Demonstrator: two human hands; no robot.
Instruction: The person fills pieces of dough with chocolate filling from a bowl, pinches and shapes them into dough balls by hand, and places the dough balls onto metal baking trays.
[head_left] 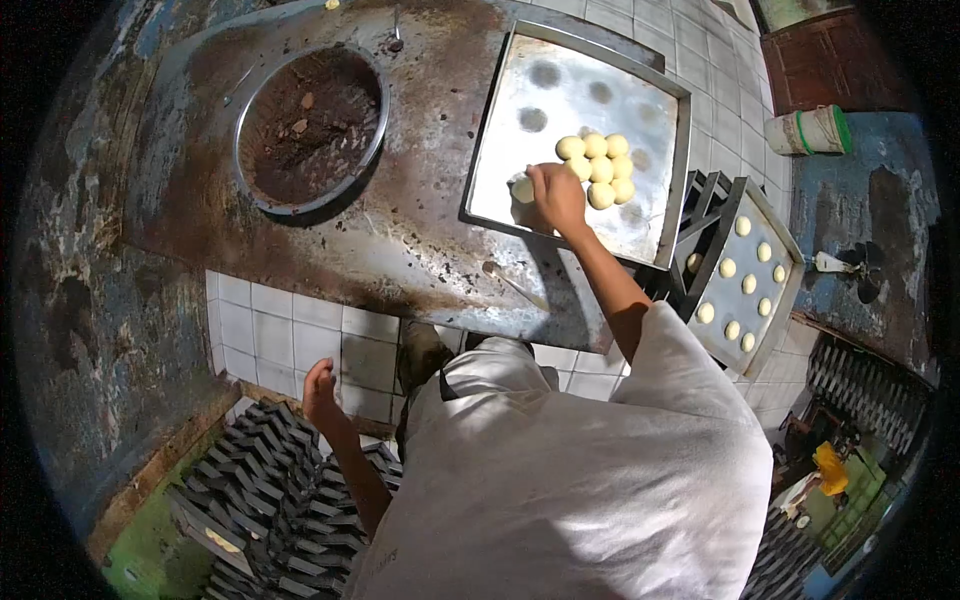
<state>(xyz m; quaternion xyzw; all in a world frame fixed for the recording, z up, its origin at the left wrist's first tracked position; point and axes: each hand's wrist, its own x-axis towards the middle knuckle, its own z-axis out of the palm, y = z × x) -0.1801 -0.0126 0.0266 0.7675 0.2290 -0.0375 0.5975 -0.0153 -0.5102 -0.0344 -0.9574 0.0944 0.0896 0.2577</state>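
Note:
On the large metal tray [484, 140], pale yellow dough balls [597, 168] sit bunched together near the middle. My right hand [559, 199] reaches over the tray, left of that bunch, its fingers closed on a single dough ball [522, 190] by the tray's left side. Part of this ball is hidden by the fingers. My left hand [320, 396] hangs in the air below the table's front edge, fingers loosely bent and holding nothing.
A metal bowl [240, 165] with dark brown crumbly residue stands on the worn table [390, 235]. A thin stick-like tool [515, 286] lies near the table's front edge. To the right, another tray [775, 325] bears spaced dough balls. Slatted racks [265, 480] stand at lower left.

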